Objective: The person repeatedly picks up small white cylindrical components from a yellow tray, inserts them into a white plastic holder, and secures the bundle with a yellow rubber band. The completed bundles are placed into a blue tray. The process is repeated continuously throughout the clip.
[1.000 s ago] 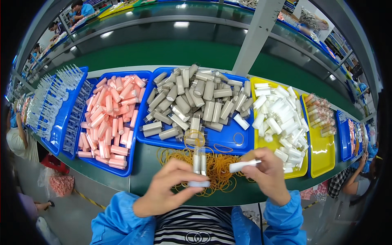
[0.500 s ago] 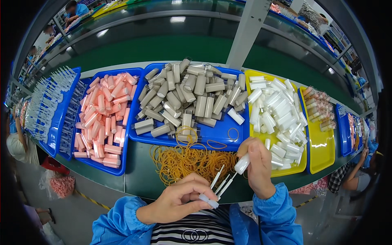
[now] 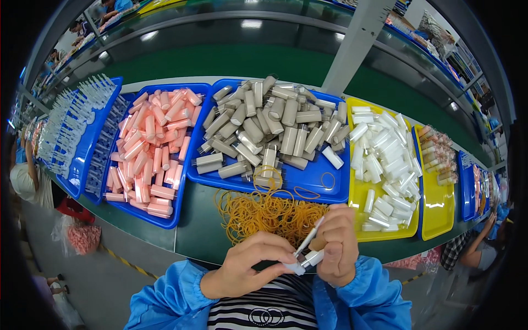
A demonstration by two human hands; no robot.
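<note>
Between the fingertips of my left hand (image 3: 250, 265) is a white pronged plastic piece (image 3: 295, 268), with a thin white rod slanting up from it. My right hand (image 3: 338, 242) has its fingers closed round a white tube (image 3: 314, 258), whose lower end sits close to the pronged piece. My fingers hide most of the tube and the other prongs. Just beyond both hands lies a heap of tan rubber bands (image 3: 264, 217). A yellow tray (image 3: 379, 235) of white tubes (image 3: 390, 159) stands to the right of my right hand.
A blue tray (image 3: 313, 184) of grey tubes (image 3: 289, 110) lies ahead, two loose bands in it. Left are a blue tray (image 3: 171, 219) of pink tubes (image 3: 146, 148) and trays of pronged pieces (image 3: 71, 132). Right is a yellow tray (image 3: 437, 212) with banded bundles (image 3: 437, 151). A post (image 3: 357, 44) rises behind.
My right hand has come down towards my left, bringing the white tube close to the pronged piece. The view has shifted, so the trays appear farther right.
</note>
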